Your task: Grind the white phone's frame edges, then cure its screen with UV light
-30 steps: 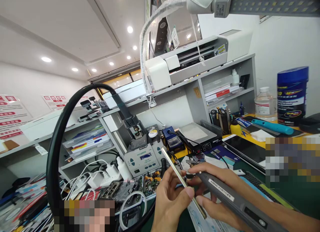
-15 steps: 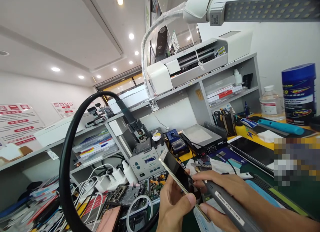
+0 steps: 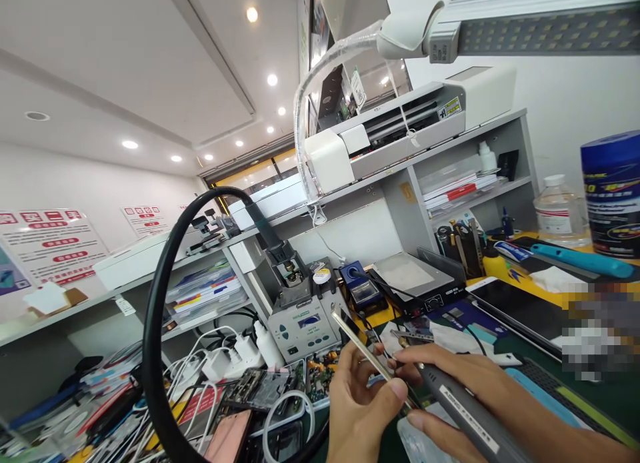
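My left hand [image 3: 361, 400] grips a gold-edged smartphone [image 3: 367, 348] by its sides, thumb on the near long edge. The phone is tilted, seen almost edge-on, so its screen barely shows. My right hand [image 3: 440, 383] is closed round a grey pen-shaped tool [image 3: 463, 413] with a white label strip along its barrel. That hand's fingertips are close against the phone's right side. The tool's tip is hidden by the fingers and the phone, and I cannot tell whether it touches. Under the hands is a clear plastic bag [image 3: 423, 436].
A black hose [image 3: 153, 323] arcs up from the hot-air station [image 3: 305, 330]. Phone parts [image 3: 263, 388] and white cables lie at left. A large tablet-like device [image 3: 520, 310], teal-handled tool [image 3: 583, 260] and blue-lidded tub [image 3: 613, 193] are at right. A lamp [image 3: 545, 33] hangs above.
The phone has turned from showing its dark screen to nearly edge-on. The whole scene has shifted a little right and down in view. Both hands keep their holds.
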`<state>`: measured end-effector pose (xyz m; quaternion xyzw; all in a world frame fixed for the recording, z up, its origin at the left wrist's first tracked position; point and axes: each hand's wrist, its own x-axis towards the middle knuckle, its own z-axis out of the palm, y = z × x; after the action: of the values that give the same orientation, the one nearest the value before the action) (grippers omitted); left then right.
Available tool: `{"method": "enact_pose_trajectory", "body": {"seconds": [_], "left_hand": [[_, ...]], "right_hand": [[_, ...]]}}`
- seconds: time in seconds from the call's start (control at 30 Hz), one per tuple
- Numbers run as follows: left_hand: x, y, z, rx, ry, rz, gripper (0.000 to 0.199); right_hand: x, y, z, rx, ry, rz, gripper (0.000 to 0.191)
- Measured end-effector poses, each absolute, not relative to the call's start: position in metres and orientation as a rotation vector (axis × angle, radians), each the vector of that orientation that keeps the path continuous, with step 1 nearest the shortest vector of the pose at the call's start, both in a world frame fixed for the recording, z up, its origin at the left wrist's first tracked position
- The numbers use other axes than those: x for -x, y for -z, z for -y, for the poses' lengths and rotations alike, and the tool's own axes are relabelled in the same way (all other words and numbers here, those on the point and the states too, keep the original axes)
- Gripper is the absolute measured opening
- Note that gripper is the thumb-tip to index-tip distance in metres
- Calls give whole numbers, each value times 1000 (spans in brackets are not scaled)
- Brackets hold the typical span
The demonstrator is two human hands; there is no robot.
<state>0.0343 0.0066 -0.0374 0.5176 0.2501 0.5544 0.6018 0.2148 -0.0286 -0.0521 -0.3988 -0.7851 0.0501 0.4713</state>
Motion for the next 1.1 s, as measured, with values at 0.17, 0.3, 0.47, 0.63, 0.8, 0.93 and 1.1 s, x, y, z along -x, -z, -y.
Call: {"method": "enact_pose_trajectory", "body": {"seconds": [0.17, 0.3, 0.47, 0.63, 0.8, 0.93, 1.1], "left_hand": [[-42, 36, -2, -1182, -1373, -658, 65], [-51, 35, 3, -1188, -1465, -805, 65], [-59, 37, 6, -1184, -1528, -928, 67], [-59, 38, 6, -1178, -1532, -945, 65], [-50, 39, 2, -1182, -1526, -935, 45], [-40, 38, -8, -1099, -1486, -862, 37], [-33, 33, -17, -952, -1433, -748, 34]], "right_hand": [[-211, 55, 17, 940, -190, 1801, 40], [-213, 54, 10, 931, -204, 1788, 36], [-211, 56, 12, 1062, -98, 1844, 37], [-210, 62, 9, 1076, 15, 1734, 29], [-210, 40, 14, 1210, -315, 1618, 21], [-209, 24, 19, 1180, -500, 1501, 28], [-216, 21, 21, 1251, -569, 1525, 27]]}}
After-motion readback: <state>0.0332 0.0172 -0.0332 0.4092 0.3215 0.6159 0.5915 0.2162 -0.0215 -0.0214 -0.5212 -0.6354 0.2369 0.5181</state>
